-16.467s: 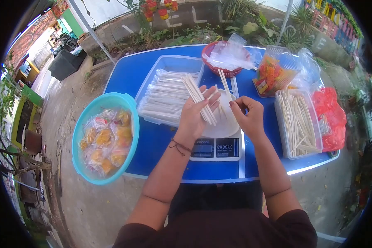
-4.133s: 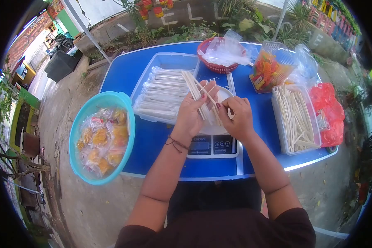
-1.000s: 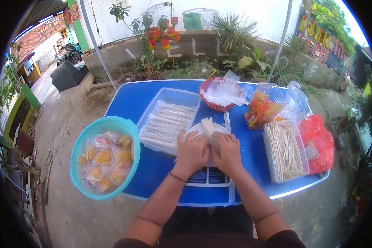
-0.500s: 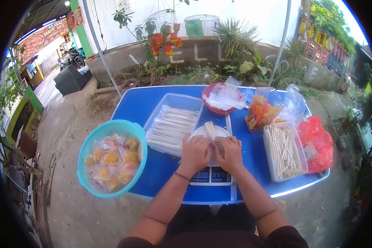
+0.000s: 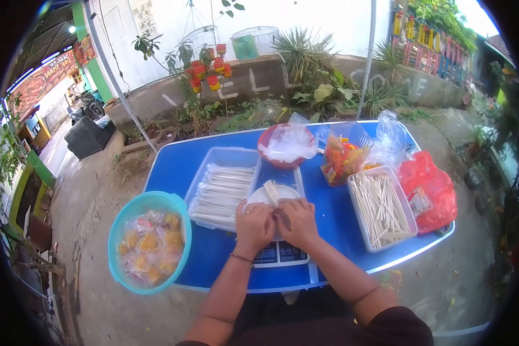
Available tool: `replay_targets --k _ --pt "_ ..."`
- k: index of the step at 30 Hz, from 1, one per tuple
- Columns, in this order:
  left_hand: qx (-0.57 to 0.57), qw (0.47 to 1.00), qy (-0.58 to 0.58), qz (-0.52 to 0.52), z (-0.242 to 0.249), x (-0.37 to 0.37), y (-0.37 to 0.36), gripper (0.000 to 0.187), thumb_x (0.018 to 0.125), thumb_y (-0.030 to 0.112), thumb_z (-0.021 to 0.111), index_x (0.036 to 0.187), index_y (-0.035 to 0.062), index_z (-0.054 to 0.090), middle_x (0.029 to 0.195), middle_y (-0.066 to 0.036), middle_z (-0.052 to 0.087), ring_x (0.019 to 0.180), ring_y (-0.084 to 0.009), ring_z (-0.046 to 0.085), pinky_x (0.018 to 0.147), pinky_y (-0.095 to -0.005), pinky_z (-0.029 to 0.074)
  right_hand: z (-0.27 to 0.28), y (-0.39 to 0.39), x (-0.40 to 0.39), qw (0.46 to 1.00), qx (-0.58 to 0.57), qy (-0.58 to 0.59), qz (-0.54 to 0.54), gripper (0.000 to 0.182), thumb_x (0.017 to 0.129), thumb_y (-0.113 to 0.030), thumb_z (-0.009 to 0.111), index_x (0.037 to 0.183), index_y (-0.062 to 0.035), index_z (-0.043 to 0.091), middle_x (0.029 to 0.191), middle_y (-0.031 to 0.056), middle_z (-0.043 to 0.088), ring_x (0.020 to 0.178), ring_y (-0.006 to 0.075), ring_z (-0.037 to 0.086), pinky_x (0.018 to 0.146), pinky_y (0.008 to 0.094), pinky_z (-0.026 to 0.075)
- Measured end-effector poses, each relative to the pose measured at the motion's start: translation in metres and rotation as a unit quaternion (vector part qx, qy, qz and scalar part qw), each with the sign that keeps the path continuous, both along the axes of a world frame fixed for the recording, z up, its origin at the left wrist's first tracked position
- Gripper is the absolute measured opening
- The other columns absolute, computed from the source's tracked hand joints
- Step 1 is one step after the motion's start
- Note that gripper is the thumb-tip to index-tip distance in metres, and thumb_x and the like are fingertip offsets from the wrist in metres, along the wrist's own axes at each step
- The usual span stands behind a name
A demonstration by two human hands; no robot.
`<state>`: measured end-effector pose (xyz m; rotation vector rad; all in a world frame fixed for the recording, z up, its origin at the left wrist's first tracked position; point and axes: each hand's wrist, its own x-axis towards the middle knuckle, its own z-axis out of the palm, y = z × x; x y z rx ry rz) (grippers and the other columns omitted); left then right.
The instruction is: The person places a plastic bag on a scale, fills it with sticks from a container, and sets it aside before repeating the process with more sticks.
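Pale sticks stand in a small bundle above a white plate that rests on a kitchen scale. My left hand closes on the bundle from the left, and my right hand closes on it from the right. The hands meet over the plate, and their fingers hide the bundle's lower end. Left of them, a clear tray holds wrapped packs of sticks. On the right, a clear box is full of loose sticks.
A turquoise basin with bagged yellow food is at the left. Behind are a red basket with plastic bags and a clear container of orange packets. A red bag lies right on the blue table.
The camera view has turned slightly, so the table and most things on it sit further left in view. Both hands are still together at the bundle over the plate.
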<state>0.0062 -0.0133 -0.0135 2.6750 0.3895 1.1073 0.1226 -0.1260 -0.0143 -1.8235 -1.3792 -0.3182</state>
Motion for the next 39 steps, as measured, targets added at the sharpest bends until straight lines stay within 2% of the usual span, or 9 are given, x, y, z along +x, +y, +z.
replay_targets --k 5,11,30,39 --pt "-0.011 1.000 0.023 0.000 0.004 -0.004 0.000 0.017 0.080 0.013 0.058 0.094 0.0103 0.068 0.098 -0.004 0.070 0.099 -0.0210 0.063 0.108 -0.0471 0.028 0.005 0.000 -0.005 1.000 -0.007 0.020 -0.004 0.027 0.078 -0.018 0.067 0.104 -0.0102 0.064 0.121 0.0095 0.058 0.112 0.0291 0.050 0.092 0.0430 0.034" --pt "-0.015 1.000 0.012 -0.013 0.006 -0.001 0.000 0.016 0.080 0.012 0.059 0.093 0.0099 0.068 0.096 -0.004 0.070 0.096 -0.0206 0.064 0.109 -0.0474 0.028 0.003 -0.001 -0.004 0.999 -0.024 0.032 0.001 0.034 0.075 -0.017 0.068 0.108 -0.0131 0.064 0.123 0.0092 0.057 0.115 0.0305 0.048 0.094 0.0458 0.033" --pt "-0.027 1.000 0.012 -0.009 0.008 0.001 0.001 0.012 0.076 0.014 0.064 0.086 0.0104 0.068 0.094 -0.003 0.069 0.093 -0.0197 0.064 0.106 -0.0492 0.031 0.012 0.002 -0.004 0.995 -0.086 0.058 -0.001 0.043 0.069 -0.016 0.070 0.111 -0.0159 0.063 0.126 0.0082 0.055 0.116 0.0306 0.046 0.094 0.0443 0.031" --pt "-0.021 1.000 -0.004 0.011 0.003 0.005 0.002 0.011 0.075 0.015 0.065 0.085 0.0115 0.069 0.093 -0.003 0.070 0.091 -0.0192 0.065 0.103 -0.0460 0.036 0.009 0.003 -0.002 0.995 -0.082 0.060 -0.008 0.044 0.069 -0.016 0.070 0.112 -0.0172 0.062 0.125 0.0069 0.055 0.115 0.0304 0.046 0.094 0.0436 0.031"
